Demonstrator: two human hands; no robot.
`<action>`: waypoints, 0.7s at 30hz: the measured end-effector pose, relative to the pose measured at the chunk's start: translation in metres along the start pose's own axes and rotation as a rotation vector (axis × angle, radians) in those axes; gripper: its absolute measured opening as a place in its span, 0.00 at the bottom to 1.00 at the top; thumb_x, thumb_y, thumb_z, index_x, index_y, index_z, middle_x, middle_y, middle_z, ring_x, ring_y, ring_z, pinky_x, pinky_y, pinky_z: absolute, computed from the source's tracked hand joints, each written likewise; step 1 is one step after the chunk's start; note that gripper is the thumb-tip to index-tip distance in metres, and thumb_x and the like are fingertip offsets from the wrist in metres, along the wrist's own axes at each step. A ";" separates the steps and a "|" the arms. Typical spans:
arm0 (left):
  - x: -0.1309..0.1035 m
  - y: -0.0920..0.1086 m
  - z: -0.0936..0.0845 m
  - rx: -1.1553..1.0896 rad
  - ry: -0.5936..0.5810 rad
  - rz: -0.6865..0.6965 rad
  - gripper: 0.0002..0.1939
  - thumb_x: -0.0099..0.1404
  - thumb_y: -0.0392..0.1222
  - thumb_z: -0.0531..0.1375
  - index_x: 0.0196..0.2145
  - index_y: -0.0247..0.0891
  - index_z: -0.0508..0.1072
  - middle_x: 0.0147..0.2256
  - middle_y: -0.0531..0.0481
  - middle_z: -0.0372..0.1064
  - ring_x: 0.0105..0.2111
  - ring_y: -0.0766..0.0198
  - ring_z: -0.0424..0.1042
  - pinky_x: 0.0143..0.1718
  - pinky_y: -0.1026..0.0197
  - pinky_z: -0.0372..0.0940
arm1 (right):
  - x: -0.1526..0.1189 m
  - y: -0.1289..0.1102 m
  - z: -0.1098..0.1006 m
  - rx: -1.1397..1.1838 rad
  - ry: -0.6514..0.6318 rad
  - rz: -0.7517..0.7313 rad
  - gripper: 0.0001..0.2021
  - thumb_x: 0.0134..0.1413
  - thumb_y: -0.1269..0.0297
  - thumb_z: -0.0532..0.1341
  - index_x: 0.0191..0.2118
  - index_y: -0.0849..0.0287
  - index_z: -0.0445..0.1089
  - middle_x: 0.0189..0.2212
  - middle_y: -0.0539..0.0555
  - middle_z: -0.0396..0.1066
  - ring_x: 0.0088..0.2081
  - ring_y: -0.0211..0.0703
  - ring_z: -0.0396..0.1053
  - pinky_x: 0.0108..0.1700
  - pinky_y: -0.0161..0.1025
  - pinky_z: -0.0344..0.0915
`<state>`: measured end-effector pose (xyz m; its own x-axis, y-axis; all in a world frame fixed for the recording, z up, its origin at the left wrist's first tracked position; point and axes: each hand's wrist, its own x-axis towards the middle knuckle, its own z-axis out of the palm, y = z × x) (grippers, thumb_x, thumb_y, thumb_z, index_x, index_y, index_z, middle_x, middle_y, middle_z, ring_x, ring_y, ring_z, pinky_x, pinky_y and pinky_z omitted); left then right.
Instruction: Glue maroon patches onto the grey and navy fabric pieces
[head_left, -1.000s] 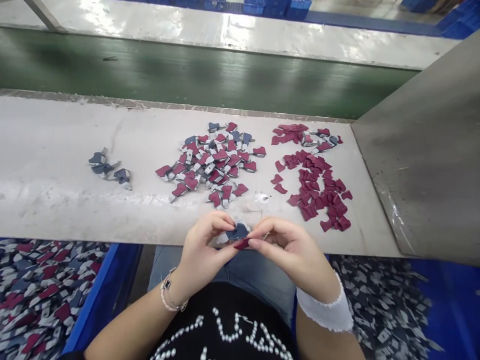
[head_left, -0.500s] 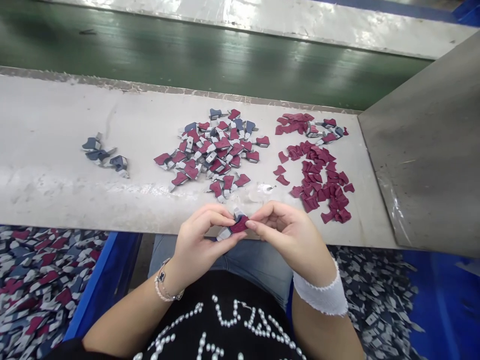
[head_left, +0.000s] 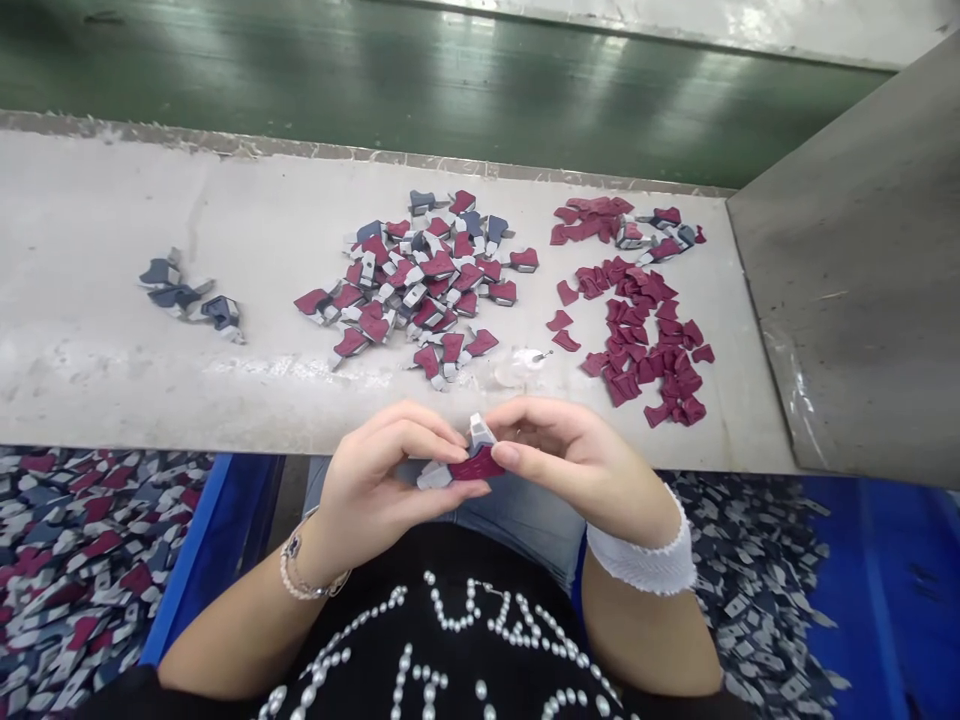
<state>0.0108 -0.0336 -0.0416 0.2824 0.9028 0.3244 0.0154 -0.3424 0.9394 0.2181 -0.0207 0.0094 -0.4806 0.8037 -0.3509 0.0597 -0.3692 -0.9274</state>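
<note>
Between my two hands, at the table's near edge, is a small grey plastic part with a maroon cover piece (head_left: 478, 464) on its face. My left hand (head_left: 397, 465) pinches its left side, thumb below and fingers above. My right hand (head_left: 566, 465) has its thumb pressed on the right end of the maroon piece, its fingers behind. Beyond my hands lies a heap of grey parts with maroon or blue faces (head_left: 439, 265). Loose maroon cover pieces (head_left: 634, 330) are spread to the right of that heap.
Several blue-and-grey parts (head_left: 180, 295) lie at the left of the pale table (head_left: 90, 380). A metal panel (head_left: 855, 280) bounds the right end. A green belt (head_left: 300, 85) runs behind. Blue bins with parts flank my lap, left (head_left: 75, 560) and right (head_left: 757, 580).
The part has turned slightly in my fingers, and its grey upper tip shows more. My right thumb has come onto the maroon face. The view has tipped a little downward.
</note>
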 end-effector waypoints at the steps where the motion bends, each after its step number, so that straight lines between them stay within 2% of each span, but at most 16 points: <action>1: 0.000 0.001 0.000 0.015 -0.002 0.007 0.18 0.51 0.31 0.74 0.38 0.40 0.74 0.35 0.51 0.74 0.34 0.64 0.74 0.35 0.61 0.75 | -0.001 -0.001 0.001 -0.021 0.011 0.000 0.07 0.63 0.61 0.63 0.42 0.59 0.73 0.38 0.53 0.76 0.41 0.43 0.73 0.44 0.38 0.70; 8: 0.004 0.005 0.001 0.077 -0.014 0.051 0.17 0.52 0.33 0.74 0.38 0.40 0.75 0.35 0.51 0.75 0.33 0.66 0.75 0.33 0.63 0.75 | -0.010 -0.006 0.007 -0.288 0.072 -0.047 0.07 0.67 0.62 0.58 0.41 0.59 0.69 0.34 0.52 0.72 0.36 0.42 0.71 0.38 0.38 0.68; 15: 0.005 0.009 0.001 0.092 -0.018 0.042 0.14 0.54 0.34 0.73 0.37 0.41 0.76 0.34 0.52 0.77 0.33 0.64 0.76 0.32 0.62 0.75 | -0.013 -0.009 0.014 -0.381 0.080 -0.089 0.06 0.69 0.64 0.54 0.39 0.58 0.64 0.34 0.52 0.69 0.35 0.41 0.67 0.37 0.39 0.64; 21: 0.003 0.010 0.003 0.094 -0.025 0.064 0.15 0.54 0.31 0.73 0.38 0.39 0.76 0.36 0.52 0.76 0.33 0.66 0.76 0.33 0.63 0.75 | -0.017 -0.010 0.023 -0.545 0.162 -0.159 0.06 0.68 0.67 0.52 0.38 0.59 0.63 0.32 0.51 0.67 0.33 0.40 0.64 0.36 0.40 0.60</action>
<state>0.0145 -0.0347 -0.0312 0.3092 0.8722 0.3791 0.0860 -0.4227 0.9022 0.2057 -0.0416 0.0275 -0.3832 0.9064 -0.1777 0.4597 0.0203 -0.8878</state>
